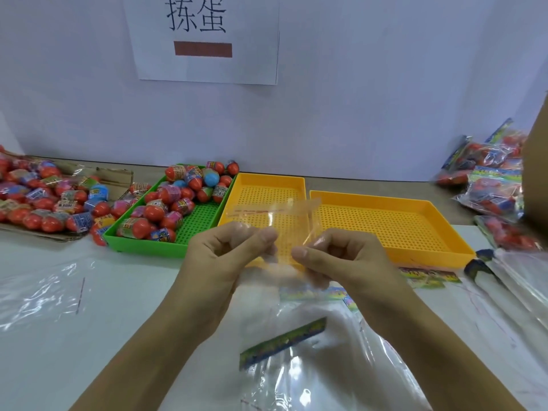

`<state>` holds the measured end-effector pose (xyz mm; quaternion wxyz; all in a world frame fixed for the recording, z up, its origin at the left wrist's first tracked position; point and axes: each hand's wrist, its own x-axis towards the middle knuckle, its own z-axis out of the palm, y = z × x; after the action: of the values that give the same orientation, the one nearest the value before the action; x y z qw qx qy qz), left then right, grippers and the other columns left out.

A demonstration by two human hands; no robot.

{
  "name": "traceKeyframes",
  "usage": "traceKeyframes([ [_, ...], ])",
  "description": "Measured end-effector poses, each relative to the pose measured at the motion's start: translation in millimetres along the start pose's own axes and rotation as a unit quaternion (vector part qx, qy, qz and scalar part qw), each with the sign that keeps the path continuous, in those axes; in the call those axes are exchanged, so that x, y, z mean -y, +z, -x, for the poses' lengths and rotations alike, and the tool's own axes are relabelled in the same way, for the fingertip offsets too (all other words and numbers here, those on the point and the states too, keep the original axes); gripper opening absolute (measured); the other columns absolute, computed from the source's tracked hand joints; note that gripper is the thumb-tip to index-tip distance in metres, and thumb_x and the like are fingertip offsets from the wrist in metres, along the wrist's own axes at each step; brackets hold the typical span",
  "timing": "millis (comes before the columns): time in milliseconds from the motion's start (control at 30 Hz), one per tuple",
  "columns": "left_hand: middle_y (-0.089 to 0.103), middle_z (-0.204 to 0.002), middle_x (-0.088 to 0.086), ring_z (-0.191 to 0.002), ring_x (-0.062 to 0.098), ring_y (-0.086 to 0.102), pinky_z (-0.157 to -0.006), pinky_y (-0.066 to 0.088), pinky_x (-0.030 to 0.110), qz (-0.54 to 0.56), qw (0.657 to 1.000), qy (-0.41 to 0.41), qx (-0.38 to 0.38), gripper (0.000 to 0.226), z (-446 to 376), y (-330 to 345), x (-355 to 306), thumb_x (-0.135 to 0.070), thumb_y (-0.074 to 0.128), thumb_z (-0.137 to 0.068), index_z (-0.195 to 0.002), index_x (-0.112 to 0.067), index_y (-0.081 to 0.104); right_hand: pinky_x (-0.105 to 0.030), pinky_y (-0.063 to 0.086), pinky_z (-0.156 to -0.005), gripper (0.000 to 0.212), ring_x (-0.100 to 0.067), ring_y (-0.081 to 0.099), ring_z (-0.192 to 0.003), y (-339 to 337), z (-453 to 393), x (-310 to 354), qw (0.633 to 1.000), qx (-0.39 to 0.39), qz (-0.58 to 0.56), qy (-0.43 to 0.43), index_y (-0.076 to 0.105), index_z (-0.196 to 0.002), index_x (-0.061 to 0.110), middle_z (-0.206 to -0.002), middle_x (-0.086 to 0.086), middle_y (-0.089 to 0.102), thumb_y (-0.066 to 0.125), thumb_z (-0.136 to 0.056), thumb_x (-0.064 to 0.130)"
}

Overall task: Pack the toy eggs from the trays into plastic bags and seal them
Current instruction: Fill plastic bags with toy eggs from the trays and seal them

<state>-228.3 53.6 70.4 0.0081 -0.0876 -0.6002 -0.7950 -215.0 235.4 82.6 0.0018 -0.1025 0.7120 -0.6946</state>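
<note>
My left hand and my right hand both pinch a clear plastic bag held up over the table, its open flap with a red line pointing away from me. The bag looks empty. Behind the hands stand two yellow perforated trays, both without eggs. A green tray to the left holds several red toy eggs with colourful wrappers.
A heap of loose eggs lies on cardboard at the far left. Packed bags of eggs pile up at the right. Spare clear bags with printed headers lie under my wrists and at the right edge.
</note>
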Motion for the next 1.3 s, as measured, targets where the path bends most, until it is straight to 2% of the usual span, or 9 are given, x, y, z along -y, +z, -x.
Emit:
traceKeyframes([
  [233, 0.049, -0.055, 0.008, -0.044, 0.017, 0.046, -0.046, 0.046, 0.026, -0.015, 1.0, 0.007, -0.011, 0.035, -0.5, -2.7, -0.9, -0.032, 0.081, -0.058, -0.056, -0.01, 0.055, -0.026, 0.048, -0.057, 0.033, -0.021, 0.06, -0.063, -0.2, -0.1, 0.7, 0.999, 0.024, 0.032, 0.016, 0.079, -0.087, 0.009, -0.068, -0.011, 0.07, 0.068, -0.075, 0.038],
  [400, 0.052, -0.058, 0.005, -0.052, 0.015, 0.053, -0.043, 0.049, 0.025, 0.046, 0.998, 0.01, -0.032, 0.023, -3.4, -7.8, -8.6, -0.032, 0.078, -0.057, -0.053, -0.019, 0.059, -0.025, 0.045, -0.043, 0.009, -0.018, 0.06, -0.053, -18.9, -5.0, 3.7, 0.992, -0.046, 0.063, 0.094, 0.075, -0.087, 0.003, -0.067, -0.014, 0.068, 0.067, -0.09, 0.005],
  [500, 0.055, -0.058, 0.0, -0.053, 0.011, 0.056, -0.046, 0.052, 0.024, 0.083, 0.994, 0.036, -0.066, 0.021, -6.7, -13.5, -12.9, -0.031, 0.072, -0.067, -0.064, -0.016, 0.059, -0.026, 0.045, -0.042, 0.01, -0.019, 0.061, -0.052, -24.2, -4.7, 4.5, 0.981, -0.002, 0.107, 0.16, 0.074, -0.086, 0.002, -0.067, -0.015, 0.069, 0.065, -0.09, 0.0],
  [667, 0.064, -0.069, -0.006, -0.065, 0.006, 0.064, -0.061, 0.056, 0.025, 0.141, 0.975, 0.112, -0.129, 0.012, -11.5, -21.2, -18.9, -0.023, 0.057, -0.09, -0.089, -0.013, 0.062, -0.024, 0.053, -0.057, 0.007, -0.009, 0.068, -0.062, -10.8, 1.4, -2.3, 0.921, 0.138, 0.332, 0.152, 0.072, -0.079, 0.02, -0.069, 0.004, 0.073, 0.075, -0.084, 0.017],
  [767, 0.07, -0.075, -0.004, -0.072, 0.007, 0.069, -0.063, 0.057, 0.023, 0.165, 0.97, 0.122, -0.133, 0.014, -11.2, -25.8, -20.7, -0.025, 0.057, -0.089, -0.093, -0.014, 0.065, -0.032, 0.056, -0.07, 0.014, -0.009, 0.067, -0.072, -3.8, 3.5, -7.2, 0.898, 0.112, 0.415, 0.1, 0.07, -0.08, 0.023, -0.078, 0.004, 0.072, 0.082, -0.076, 0.03],
  [900, 0.071, -0.078, -0.002, -0.073, 0.011, 0.071, -0.063, 0.059, 0.026, 0.098, 0.974, 0.136, -0.15, 0.019, -10.4, -26.6, -17.5, -0.031, 0.061, -0.086, -0.094, -0.017, 0.071, -0.019, 0.047, -0.062, 0.029, -0.005, 0.059, -0.071, -1.9, 3.6, -7.0, 0.937, -0.02, 0.348, 0.017, 0.071, -0.085, 0.027, -0.075, 0.006, 0.067, 0.088, -0.066, 0.04],
  [1000, 0.067, -0.068, -0.01, -0.061, 0.012, 0.068, -0.062, 0.06, 0.031, -0.082, 0.944, 0.269, -0.172, 0.015, -6.7, -26.6, -14.1, -0.039, 0.062, -0.095, -0.082, -0.035, 0.068, -0.013, 0.038, -0.055, 0.021, -0.005, 0.049, -0.061, -6.6, 2.4, -3.2, 0.94, -0.15, 0.289, -0.098, 0.068, -0.074, 0.025, -0.063, 0.01, 0.056, 0.078, -0.075, 0.044],
  [1167, 0.06, -0.065, -0.007, -0.059, 0.019, 0.063, -0.061, 0.056, 0.034, -0.086, 0.951, 0.29, -0.067, 0.017, -1.9, -16.1, -10.7, -0.043, 0.057, -0.096, -0.083, -0.034, 0.064, -0.015, 0.041, -0.055, 0.029, -0.004, 0.051, -0.055, -7.1, 5.6, 7.1, 0.983, -0.088, 0.106, -0.12, 0.073, -0.075, 0.024, -0.059, 0.007, 0.059, 0.07, -0.082, 0.052],
  [1300, 0.062, -0.069, 0.001, -0.07, 0.022, 0.063, -0.068, 0.056, 0.031, 0.013, 0.986, 0.147, 0.08, 0.031, 0.5, -9.8, -11.5, -0.033, 0.054, -0.098, -0.072, -0.021, 0.065, -0.017, 0.053, -0.072, 0.046, -0.009, 0.068, -0.1, -3.5, 6.4, 8.0, 0.994, -0.038, 0.064, -0.078, 0.068, -0.111, 0.037, -0.107, 0.009, 0.072, 0.068, -0.07, 0.057],
])
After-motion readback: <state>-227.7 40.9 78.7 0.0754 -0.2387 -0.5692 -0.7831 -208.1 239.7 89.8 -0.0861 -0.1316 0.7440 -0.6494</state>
